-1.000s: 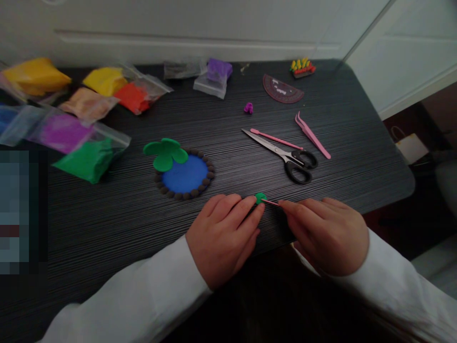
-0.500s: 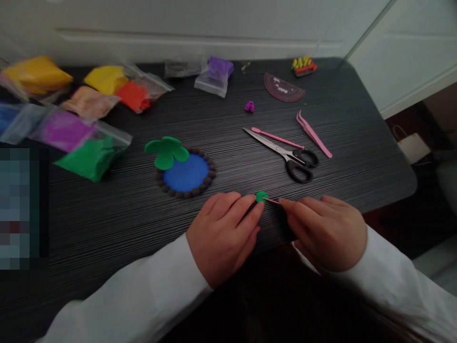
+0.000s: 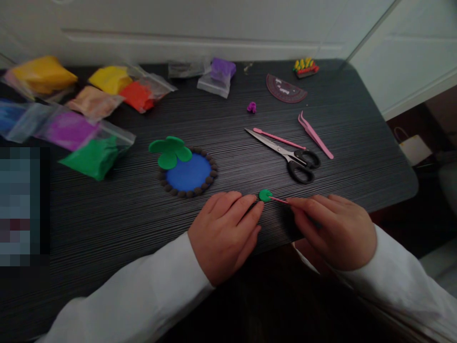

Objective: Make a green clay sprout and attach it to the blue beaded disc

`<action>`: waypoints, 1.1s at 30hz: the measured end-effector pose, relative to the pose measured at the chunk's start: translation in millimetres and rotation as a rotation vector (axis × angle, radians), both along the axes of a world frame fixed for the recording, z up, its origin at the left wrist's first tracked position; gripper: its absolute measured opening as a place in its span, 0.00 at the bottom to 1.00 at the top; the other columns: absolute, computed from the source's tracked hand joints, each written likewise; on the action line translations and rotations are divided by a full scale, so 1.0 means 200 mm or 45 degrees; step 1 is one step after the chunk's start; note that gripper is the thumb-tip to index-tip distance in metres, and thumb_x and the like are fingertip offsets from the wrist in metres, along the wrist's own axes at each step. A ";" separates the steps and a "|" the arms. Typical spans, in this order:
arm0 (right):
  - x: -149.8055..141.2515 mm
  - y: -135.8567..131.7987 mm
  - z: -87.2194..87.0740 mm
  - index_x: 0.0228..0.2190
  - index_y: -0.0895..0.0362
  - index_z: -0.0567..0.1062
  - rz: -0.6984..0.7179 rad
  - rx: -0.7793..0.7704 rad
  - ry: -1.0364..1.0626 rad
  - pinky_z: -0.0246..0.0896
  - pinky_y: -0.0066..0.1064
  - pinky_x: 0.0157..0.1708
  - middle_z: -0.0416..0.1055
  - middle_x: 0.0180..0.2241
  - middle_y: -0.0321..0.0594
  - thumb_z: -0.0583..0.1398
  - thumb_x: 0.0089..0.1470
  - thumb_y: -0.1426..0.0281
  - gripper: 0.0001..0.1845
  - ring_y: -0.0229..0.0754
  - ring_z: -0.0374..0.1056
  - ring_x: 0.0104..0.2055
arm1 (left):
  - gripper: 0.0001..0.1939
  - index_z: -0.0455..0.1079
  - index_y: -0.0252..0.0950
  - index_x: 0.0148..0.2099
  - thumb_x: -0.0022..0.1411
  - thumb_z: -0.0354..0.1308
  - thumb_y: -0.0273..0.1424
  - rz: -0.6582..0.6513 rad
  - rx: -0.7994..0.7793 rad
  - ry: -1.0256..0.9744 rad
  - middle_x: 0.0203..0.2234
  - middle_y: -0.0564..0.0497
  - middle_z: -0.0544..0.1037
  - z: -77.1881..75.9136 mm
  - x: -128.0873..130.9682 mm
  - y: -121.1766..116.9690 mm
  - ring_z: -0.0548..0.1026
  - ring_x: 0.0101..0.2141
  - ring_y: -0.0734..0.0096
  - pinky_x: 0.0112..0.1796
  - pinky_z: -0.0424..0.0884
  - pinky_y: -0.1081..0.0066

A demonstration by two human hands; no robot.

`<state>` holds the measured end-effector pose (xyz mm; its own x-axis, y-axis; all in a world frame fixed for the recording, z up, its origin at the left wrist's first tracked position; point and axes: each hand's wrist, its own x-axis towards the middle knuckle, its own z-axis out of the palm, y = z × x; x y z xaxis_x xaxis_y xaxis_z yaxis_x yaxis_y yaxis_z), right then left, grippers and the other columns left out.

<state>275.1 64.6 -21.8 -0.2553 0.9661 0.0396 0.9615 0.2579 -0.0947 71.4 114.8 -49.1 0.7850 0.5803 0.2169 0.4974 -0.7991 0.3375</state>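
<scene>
A small flat green clay disc (image 3: 265, 195) lies on the dark table between my hands. My left hand (image 3: 226, 233) rests palm down, its fingers loosely stretched and their tips at the disc's left edge. Pinched in the fingers of my right hand (image 3: 332, 231) is a thin pink clay tool (image 3: 278, 199), whose tip touches the disc. Beyond my left hand lies a blue clay oval (image 3: 189, 172) bordered by dark brown clay balls (image 3: 181, 194). A green lobed clay leaf (image 3: 171, 151) overlaps its far left edge.
Scissors (image 3: 282, 151), a pink stick tool (image 3: 280, 138) and pink tweezers (image 3: 316, 136) lie beyond my hands. Farther back are a purple clay bit (image 3: 252, 107), a protractor (image 3: 285, 88) and a small colourful model (image 3: 305, 67). Bagged clay, including green (image 3: 93, 156), fills the left.
The pink tool's tip has moved from inside the green disc toward its right edge as my right hand drew slightly right. My left hand has stayed almost still. The view has shifted slightly.
</scene>
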 end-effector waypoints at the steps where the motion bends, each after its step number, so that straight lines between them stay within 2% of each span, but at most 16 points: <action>1: 0.00 0.00 0.00 0.38 0.52 0.71 0.002 -0.006 0.006 0.48 0.29 0.27 0.70 0.24 0.33 0.54 0.49 0.68 0.12 0.36 0.59 0.23 | 0.18 0.64 0.33 0.49 0.55 0.50 0.31 0.020 -0.017 -0.013 0.44 0.46 0.69 0.00 0.00 0.00 0.63 0.43 0.59 0.43 0.63 0.58; 7: 0.01 -0.01 -0.01 0.38 0.52 0.71 0.013 -0.018 0.012 0.48 0.29 0.27 0.71 0.24 0.33 0.53 0.50 0.68 0.12 0.35 0.60 0.24 | 0.15 0.65 0.33 0.46 0.56 0.49 0.29 0.151 -0.196 -0.114 0.40 0.46 0.70 0.00 0.01 0.03 0.64 0.41 0.64 0.43 0.62 0.61; 13: 0.06 -0.01 -0.02 0.37 0.52 0.71 -0.058 -0.017 0.021 0.53 0.29 0.28 0.71 0.25 0.34 0.54 0.50 0.67 0.12 0.37 0.63 0.26 | 0.16 0.65 0.32 0.46 0.57 0.48 0.32 0.257 -0.229 -0.120 0.35 0.46 0.70 -0.01 0.08 0.08 0.64 0.37 0.65 0.40 0.63 0.62; 18: 0.13 0.00 -0.02 0.39 0.54 0.70 -0.106 0.058 0.086 0.56 0.31 0.31 0.71 0.29 0.37 0.56 0.48 0.69 0.13 0.39 0.66 0.30 | 0.14 0.68 0.36 0.43 0.57 0.48 0.34 0.254 -0.259 -0.097 0.34 0.48 0.70 -0.02 0.12 0.10 0.64 0.36 0.65 0.39 0.62 0.62; 23: 0.18 0.01 -0.04 0.39 0.55 0.70 -0.135 0.117 0.123 0.58 0.33 0.33 0.72 0.31 0.39 0.56 0.47 0.70 0.14 0.40 0.66 0.32 | 0.10 0.69 0.37 0.39 0.55 0.50 0.31 0.247 -0.354 -0.167 0.35 0.49 0.71 -0.01 0.13 0.11 0.64 0.38 0.66 0.41 0.60 0.63; 26: 0.17 0.01 -0.05 0.40 0.55 0.70 -0.111 0.095 0.165 0.58 0.34 0.33 0.71 0.32 0.39 0.56 0.47 0.71 0.15 0.41 0.66 0.33 | 0.08 0.69 0.36 0.37 0.54 0.51 0.28 0.229 -0.477 -0.235 0.33 0.52 0.73 0.01 0.13 0.12 0.65 0.38 0.69 0.41 0.61 0.66; 30: 0.15 0.01 -0.05 0.41 0.55 0.69 -0.086 0.052 0.219 0.58 0.35 0.34 0.71 0.33 0.40 0.56 0.47 0.71 0.16 0.41 0.66 0.34 | 0.06 0.70 0.36 0.34 0.52 0.53 0.27 0.310 -0.693 -0.310 0.28 0.53 0.74 0.06 0.12 0.13 0.67 0.34 0.71 0.37 0.63 0.69; 33: 0.12 0.02 -0.03 0.41 0.56 0.69 -0.088 0.027 0.314 0.58 0.34 0.34 0.71 0.33 0.40 0.56 0.48 0.72 0.15 0.41 0.65 0.34 | 0.06 0.69 0.36 0.34 0.51 0.54 0.28 0.365 -1.049 -0.464 0.27 0.53 0.74 0.10 0.09 0.13 0.69 0.30 0.74 0.33 0.64 0.73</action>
<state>298.3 68.1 -27.0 -0.1689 0.9791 0.1132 0.9254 0.1970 -0.3238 89.9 141.1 -30.1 0.5533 0.8205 -0.1437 0.3905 -0.1031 0.9148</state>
